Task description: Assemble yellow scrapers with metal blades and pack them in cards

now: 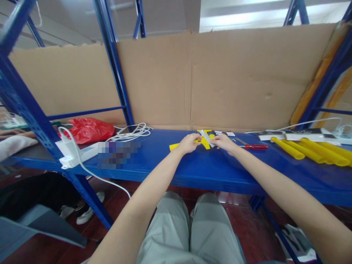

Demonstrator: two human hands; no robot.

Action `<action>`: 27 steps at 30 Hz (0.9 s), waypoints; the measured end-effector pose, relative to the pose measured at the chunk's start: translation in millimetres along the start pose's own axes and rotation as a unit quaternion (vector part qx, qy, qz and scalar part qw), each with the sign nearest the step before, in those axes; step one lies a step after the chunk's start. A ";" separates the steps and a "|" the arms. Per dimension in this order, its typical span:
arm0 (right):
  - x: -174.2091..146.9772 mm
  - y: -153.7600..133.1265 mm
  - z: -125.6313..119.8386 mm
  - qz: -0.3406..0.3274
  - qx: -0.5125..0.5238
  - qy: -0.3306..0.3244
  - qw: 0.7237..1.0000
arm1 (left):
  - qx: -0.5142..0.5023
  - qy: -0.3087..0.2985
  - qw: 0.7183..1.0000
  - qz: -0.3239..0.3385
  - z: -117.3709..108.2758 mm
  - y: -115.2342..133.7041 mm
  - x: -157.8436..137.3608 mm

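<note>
My left hand (pixel 189 143) is closed on a yellow plastic piece (pixel 205 142) over the blue shelf top. A yellow tube end (pixel 173 147) sticks out to the left from under that hand. My right hand (pixel 223 142) pinches a whitish, partly see-through strip (pixel 206 137), which lies slantwise across the yellow piece. How strip and piece join is too small to tell. Just right of my right hand lies a screwdriver with a red handle (pixel 255 147). Small white and metal items rest behind it.
Several yellow tubes (pixel 316 152) lie at the right. To the left are a white power strip (pixel 85 154), coiled white cable (pixel 134 132) and a red plastic bag (pixel 90 130). Cardboard (pixel 233 80) walls the back. Another person's hand (pixel 13 132) shows far left.
</note>
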State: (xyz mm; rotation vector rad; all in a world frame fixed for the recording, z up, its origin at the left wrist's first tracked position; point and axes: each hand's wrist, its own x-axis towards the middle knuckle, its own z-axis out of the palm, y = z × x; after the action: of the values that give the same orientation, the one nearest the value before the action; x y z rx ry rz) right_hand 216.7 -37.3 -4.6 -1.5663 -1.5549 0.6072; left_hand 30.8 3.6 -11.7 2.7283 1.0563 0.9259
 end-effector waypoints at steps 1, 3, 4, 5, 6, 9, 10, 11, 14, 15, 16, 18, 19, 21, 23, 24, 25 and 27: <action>-1.0 -0.2 -0.4 0.003 0.002 -0.008 1.000 | 0.004 0.001 1.000 0.004 0.2 -0.7 0.1; -1.5 0.8 -1.7 0.000 0.012 -0.019 1.000 | 0.010 0.001 1.000 0.009 0.8 -2.4 0.3; -1.2 1.8 -2.5 -0.003 0.022 -0.024 0.999 | 0.012 0.003 1.000 0.010 1.0 -3.3 0.5; -0.7 2.8 -3.1 -0.003 0.034 -0.029 0.999 | 0.013 0.004 1.000 0.011 1.4 -4.0 0.6; -0.1 3.5 -3.7 -0.001 0.051 -0.031 0.998 | 0.013 0.006 1.000 0.011 1.7 -4.6 0.8; 0.4 3.8 -4.8 0.023 0.111 -0.037 0.993 | 0.009 0.012 1.000 0.015 3.0 -5.4 1.5; 0.0 3.3 -5.0 0.032 0.131 -0.040 0.990 | 0.008 0.013 1.000 0.016 3.5 -5.6 1.6; -0.7 2.7 -5.1 0.041 0.146 -0.044 0.988 | 0.008 0.014 1.000 0.017 3.9 -5.8 1.8; -3.7 1.2 -4.5 0.056 0.151 -0.050 0.986 | 0.011 0.017 1.000 0.020 4.9 -6.5 2.0; -4.7 1.1 -3.9 0.055 0.145 -0.053 0.987 | 0.012 0.018 1.000 0.021 5.1 -6.8 2.0; -5.5 1.1 -3.1 0.052 0.139 -0.056 0.987 | 0.014 0.021 0.999 0.022 5.1 -7.0 2.0; -6.5 1.5 -1.2 0.042 0.141 -0.063 0.987 | 0.019 0.026 0.999 0.024 5.0 -7.4 2.1; -6.7 1.8 -0.3 0.038 0.147 -0.065 0.986 | 0.021 0.027 0.999 0.025 4.8 -7.4 2.1; -6.7 2.1 1.1 0.032 0.161 -0.067 0.984 | 0.023 0.029 0.999 0.030 4.0 -7.0 1.8; -6.3 2.3 1.8 0.029 0.169 -0.077 0.982 | 0.024 0.028 0.999 0.039 2.7 -5.7 0.8; -6.1 2.3 1.9 0.028 0.170 -0.083 0.982 | 0.027 0.025 0.998 0.045 1.9 -4.7 -0.1; -5.8 2.4 1.9 0.027 0.170 -0.088 0.981 | 0.032 0.019 0.998 0.050 1.1 -3.5 -1.1; -5.5 2.5 1.6 0.026 0.168 -0.094 0.981 | 0.049 0.000 0.997 0.057 -0.5 -0.2 -3.3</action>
State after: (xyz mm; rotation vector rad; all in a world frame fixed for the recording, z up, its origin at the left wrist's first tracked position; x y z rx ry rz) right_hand 216.2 -42.0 -8.7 -1.3261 -1.4594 1.0162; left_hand 28.5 1.7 -12.9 2.8954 0.9788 0.9128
